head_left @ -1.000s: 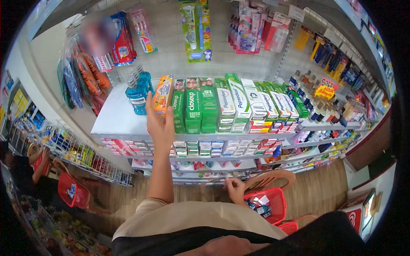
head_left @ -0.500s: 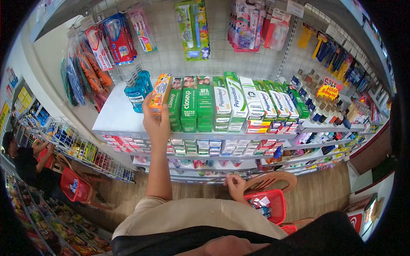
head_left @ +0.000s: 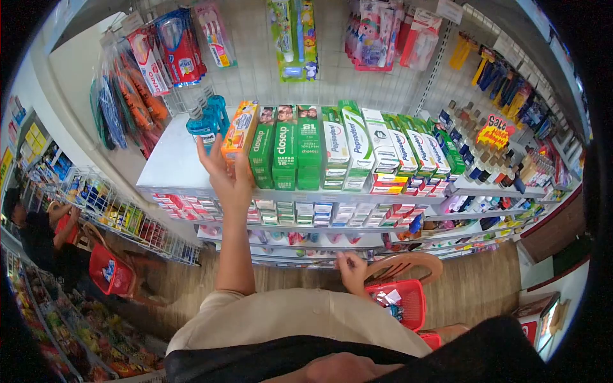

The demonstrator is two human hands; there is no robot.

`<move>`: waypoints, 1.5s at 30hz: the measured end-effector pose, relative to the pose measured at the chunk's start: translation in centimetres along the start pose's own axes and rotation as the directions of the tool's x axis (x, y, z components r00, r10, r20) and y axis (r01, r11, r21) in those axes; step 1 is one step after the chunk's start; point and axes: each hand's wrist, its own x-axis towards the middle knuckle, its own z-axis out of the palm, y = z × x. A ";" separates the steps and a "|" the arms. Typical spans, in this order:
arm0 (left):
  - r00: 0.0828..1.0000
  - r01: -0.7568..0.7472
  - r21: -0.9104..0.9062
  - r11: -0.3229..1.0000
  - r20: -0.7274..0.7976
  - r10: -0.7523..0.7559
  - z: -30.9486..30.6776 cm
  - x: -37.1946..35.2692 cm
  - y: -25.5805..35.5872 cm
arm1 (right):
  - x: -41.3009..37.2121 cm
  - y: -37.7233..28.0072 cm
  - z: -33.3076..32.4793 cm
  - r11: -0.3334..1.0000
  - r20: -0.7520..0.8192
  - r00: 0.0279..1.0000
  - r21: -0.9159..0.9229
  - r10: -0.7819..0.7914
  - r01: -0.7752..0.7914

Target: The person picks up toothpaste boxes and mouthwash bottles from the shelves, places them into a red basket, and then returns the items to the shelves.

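My left hand (head_left: 227, 179) is raised in front of the top shelf with its fingers apart. It overlaps the lower part of an orange toothpaste box (head_left: 242, 124), which stands at the left end of the row. Blue Listerine mouthwash bottles (head_left: 204, 127) stand just left of it, near my fingertips. Green Closeup toothpaste boxes (head_left: 285, 150) are lined up to the right of the orange box. Lower down, my right hand (head_left: 351, 268) is loosely curled beside the chair back, with nothing visible in it.
White and green Pepsodent boxes (head_left: 335, 143) continue the row. Packaged toothbrushes (head_left: 292, 41) hang above. A brown chair (head_left: 408, 265) with a red basket (head_left: 416, 306) stands at my right. Another person (head_left: 45, 236) is at the far left near a wire rack (head_left: 128, 217).
My left hand has loosened from the orange toothpaste box and its fingers have spread. The box now sits level with the row. My right hand stays about where it was.
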 end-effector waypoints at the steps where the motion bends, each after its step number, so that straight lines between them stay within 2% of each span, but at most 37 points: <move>1: 0.994 -0.107 0.049 0.993 -0.033 0.109 -0.6 -0.4 -0.8 | 0.1 -0.3 0.0 1.000 0.003 1.000 -0.003 0.006 -0.006; 2: 0.974 -0.211 0.101 0.972 -0.061 0.218 -1.2 -0.8 -1.5 | 0.1 -0.6 0.1 1.000 0.002 1.000 -0.010 -0.018 0.018; 4: 0.944 -0.250 0.141 0.958 -0.185 0.274 -2.5 -2.7 -3.0 | -0.1 -0.2 -0.2 0.999 0.005 0.999 -0.020 -0.036 0.036; 6: 0.908 -0.283 0.235 0.930 -0.246 0.339 -4.4 -5.2 -5.0 | 0.2 1.4 -0.5 1.000 -0.039 0.999 0.001 -0.029 0.029; 10: 0.919 -0.161 0.236 0.958 -0.319 0.233 -7.5 -11.2 -9.8 | 0.7 3.5 -1.9 0.993 -0.075 0.994 -0.094 -0.077 0.070; 12: 0.935 0.163 0.112 0.980 -0.334 -0.117 -8.4 -13.9 -11.4 | 1.2 1.6 -2.1 0.996 -0.114 0.993 0.082 -0.022 0.031; 13: 0.933 0.165 0.116 0.979 -0.340 -0.118 -8.7 -15.1 -11.8 | 1.4 1.3 -2.3 0.997 -0.122 0.992 0.074 -0.026 0.035; 15: 0.893 0.424 0.142 0.894 -0.227 -0.388 -7.9 -17.1 -11.5 | 2.0 0.1 -2.4 0.996 -0.100 0.993 0.064 -0.056 0.062; 16: 0.891 0.427 0.144 0.893 -0.237 -0.388 -7.3 -17.5 -11.6 | 2.3 -0.3 -2.4 0.994 -0.085 0.993 0.054 -0.087 0.092; 18: 0.949 0.298 0.311 0.902 -0.202 -0.244 -5.7 -17.6 -11.8 | 2.7 -0.5 -2.6 0.995 -0.036 0.994 0.001 -0.100 0.100; 19: 0.946 0.301 0.313 0.900 -0.213 -0.243 -4.9 -17.4 -11.8 | 2.9 -0.6 -2.4 0.995 -0.030 0.995 0.004 -0.096 0.097; 21: 0.982 0.143 0.484 0.863 -0.177 -0.064 -3.6 -16.8 -11.7 | 2.8 -0.6 -2.1 0.995 -0.016 0.995 0.008 -0.095 0.095; 25: 0.975 0.053 0.468 0.882 -0.215 0.056 -2.1 -15.8 -13.1 | 2.1 -1.4 -1.8 0.991 -0.005 0.991 -0.021 -0.130 0.130; 30: 0.965 0.101 0.488 0.867 -0.259 0.034 -2.0 -15.2 -13.3 | 0.3 0.3 -3.3 0.987 -0.031 0.987 -0.027 -0.159 0.159; 35: 0.961 0.063 0.480 0.875 -0.266 0.076 -2.0 -15.1 -13.5 | -1.1 -0.6 -4.3 0.999 -0.087 0.995 -0.030 -0.038 0.036; 38: 0.963 0.071 0.506 0.860 -0.259 0.073 -1.9 -15.0 -13.5 | -1.3 0.2 -4.8 0.999 -0.080 0.996 0.015 -0.027 0.028; 45: 0.966 0.087 0.518 0.851 -0.252 0.055 -1.5 -14.8 -13.6 | -1.2 0.8 -4.9 0.998 -0.073 0.996 -0.021 -0.053 0.051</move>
